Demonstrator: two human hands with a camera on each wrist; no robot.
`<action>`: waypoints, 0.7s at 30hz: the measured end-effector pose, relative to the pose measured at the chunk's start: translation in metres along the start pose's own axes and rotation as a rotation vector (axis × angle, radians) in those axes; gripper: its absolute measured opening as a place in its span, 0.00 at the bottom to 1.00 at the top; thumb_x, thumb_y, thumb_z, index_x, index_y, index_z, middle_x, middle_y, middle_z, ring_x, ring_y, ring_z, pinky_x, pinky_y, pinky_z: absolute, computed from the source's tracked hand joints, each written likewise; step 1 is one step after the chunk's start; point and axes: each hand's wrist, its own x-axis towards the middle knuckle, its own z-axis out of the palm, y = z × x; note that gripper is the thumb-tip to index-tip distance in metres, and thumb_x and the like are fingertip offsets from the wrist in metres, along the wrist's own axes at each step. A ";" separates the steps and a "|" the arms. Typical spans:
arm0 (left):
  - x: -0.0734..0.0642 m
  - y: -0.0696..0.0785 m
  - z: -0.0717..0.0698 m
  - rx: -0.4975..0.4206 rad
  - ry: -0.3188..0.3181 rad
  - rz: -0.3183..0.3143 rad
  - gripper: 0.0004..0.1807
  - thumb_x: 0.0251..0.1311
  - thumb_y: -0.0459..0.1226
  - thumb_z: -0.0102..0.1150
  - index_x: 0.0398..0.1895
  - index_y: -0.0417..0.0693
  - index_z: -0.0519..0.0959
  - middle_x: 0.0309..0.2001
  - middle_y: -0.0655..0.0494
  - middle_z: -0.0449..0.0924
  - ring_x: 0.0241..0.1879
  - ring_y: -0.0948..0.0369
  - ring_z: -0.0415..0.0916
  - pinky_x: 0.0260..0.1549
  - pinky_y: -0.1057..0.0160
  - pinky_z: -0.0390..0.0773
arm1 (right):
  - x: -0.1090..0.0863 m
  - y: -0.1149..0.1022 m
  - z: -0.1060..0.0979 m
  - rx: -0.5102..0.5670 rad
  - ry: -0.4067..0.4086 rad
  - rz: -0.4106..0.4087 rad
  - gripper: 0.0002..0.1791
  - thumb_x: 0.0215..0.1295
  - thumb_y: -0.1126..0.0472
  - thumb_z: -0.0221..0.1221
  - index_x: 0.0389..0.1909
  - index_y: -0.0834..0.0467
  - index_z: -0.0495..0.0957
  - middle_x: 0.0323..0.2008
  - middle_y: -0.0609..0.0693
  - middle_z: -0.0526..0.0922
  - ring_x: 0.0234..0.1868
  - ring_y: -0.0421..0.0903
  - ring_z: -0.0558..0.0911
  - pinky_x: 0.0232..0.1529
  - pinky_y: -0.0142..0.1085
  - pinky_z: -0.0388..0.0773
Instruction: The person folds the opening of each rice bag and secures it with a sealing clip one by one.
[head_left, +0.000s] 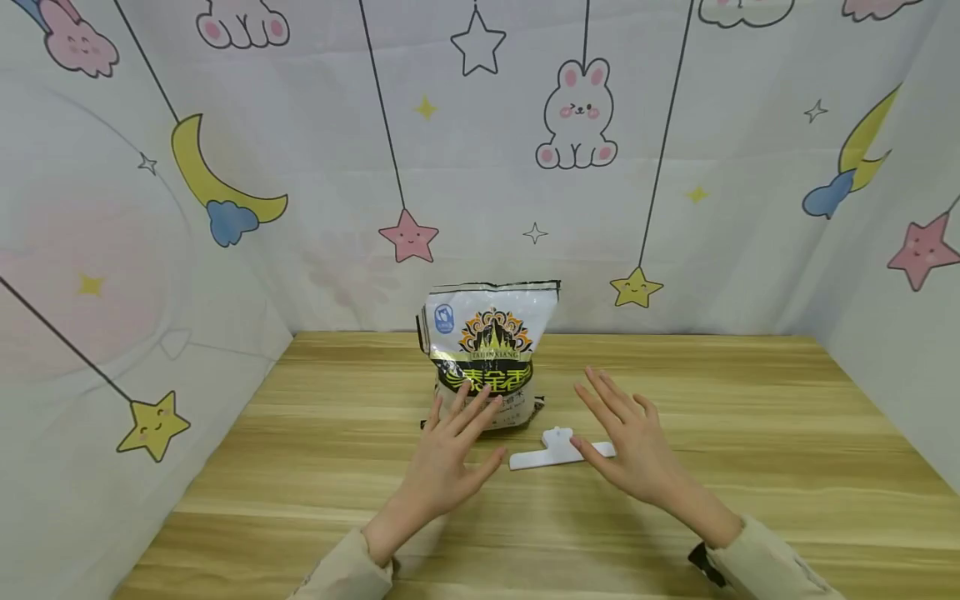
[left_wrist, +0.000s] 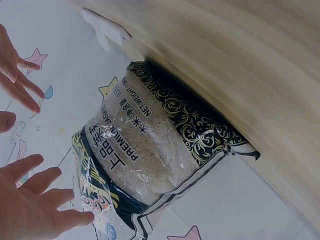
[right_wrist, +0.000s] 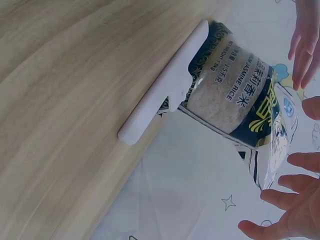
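Observation:
A bag of jasmine rice stands upright on the table, its white top folded slightly back and grains showing through the clear lower front. In front of it, to the right, lies a white bag clip, seen long and flat in the right wrist view. My left hand hovers before the bag with fingers spread, overlapping its lower front in the head view. Over the clip's right end, my right hand is held up with fingers extended. Neither hand holds anything.
The wood-grain table reaches back to a white cloth backdrop printed with stars, moons and rabbits. Similar cloth hangs along the left and right sides. Light sleeves cover both forearms.

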 end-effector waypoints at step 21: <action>0.011 -0.010 -0.004 -0.124 0.253 0.023 0.20 0.54 0.37 0.57 0.51 0.38 0.74 0.53 0.42 0.74 0.56 0.44 0.67 0.60 0.46 0.61 | 0.019 -0.005 -0.001 0.137 0.110 0.032 0.32 0.51 0.60 0.62 0.59 0.59 0.66 0.61 0.56 0.66 0.56 0.54 0.72 0.49 0.56 0.64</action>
